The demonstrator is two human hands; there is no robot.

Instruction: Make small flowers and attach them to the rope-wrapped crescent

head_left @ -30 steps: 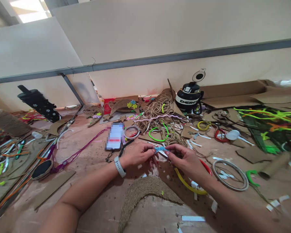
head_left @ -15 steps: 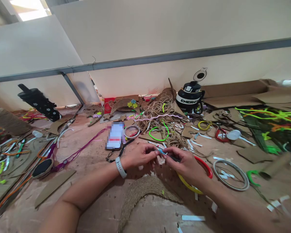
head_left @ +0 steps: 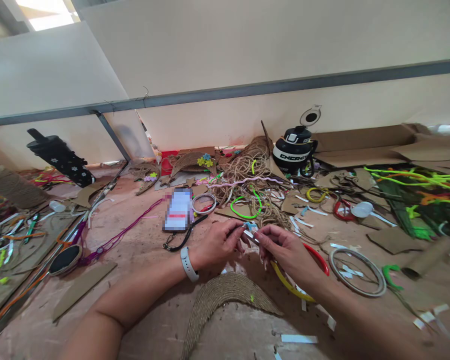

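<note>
My left hand, with a pale watch band on its wrist, is closed in a pinch at the table's middle. Its fingertips meet a small light-blue piece, too small to name. Opposite it, my right hand is also closed, its fingers at a narrow silvery-white strip that spans the gap between both hands. Whether the strip is metal or paper I cannot make out. Below the hands lies a crescent wound with jute cord. A red and yellow curved thing lies partly hidden under my right hand and forearm.
A phone lies left of my hands. Behind them are tangled jute twine and a black bottle. To the right are a tape ring, a cardboard tube and red-handled pliers. Paper strips are scattered about.
The silvery-white strip now shows between my hands, and more of the light-blue piece is visible. My hands have shifted only slightly; the things on the table look unmoved.
</note>
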